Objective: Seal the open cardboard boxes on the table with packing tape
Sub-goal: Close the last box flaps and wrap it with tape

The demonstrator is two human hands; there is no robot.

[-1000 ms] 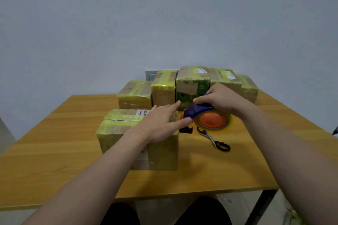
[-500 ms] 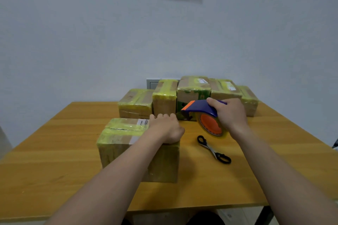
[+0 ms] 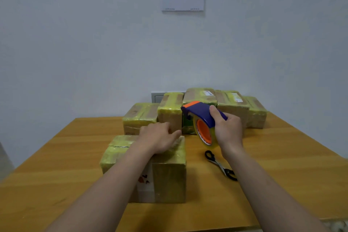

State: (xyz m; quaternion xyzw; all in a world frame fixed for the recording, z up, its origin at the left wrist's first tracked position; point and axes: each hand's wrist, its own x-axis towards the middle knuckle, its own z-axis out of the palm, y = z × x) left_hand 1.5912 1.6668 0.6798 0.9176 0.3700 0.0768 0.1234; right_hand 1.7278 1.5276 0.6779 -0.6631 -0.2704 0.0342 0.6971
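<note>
right hand [image 3: 228,130] grips the tape dispenser [image 3: 199,113], raised just right of the box [image 3: 169,179]; left hand [image 3: 160,137] rests loosely on its top.

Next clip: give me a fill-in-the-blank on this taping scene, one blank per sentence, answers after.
1. The right hand grips the tape dispenser, held ____ the table.
2. The left hand rests on ____ of the nearest cardboard box.
3. The scissors lie to the ____ of that box.
4. The back row holds ____ taped boxes.
Missing: above; top; right; five.
</note>
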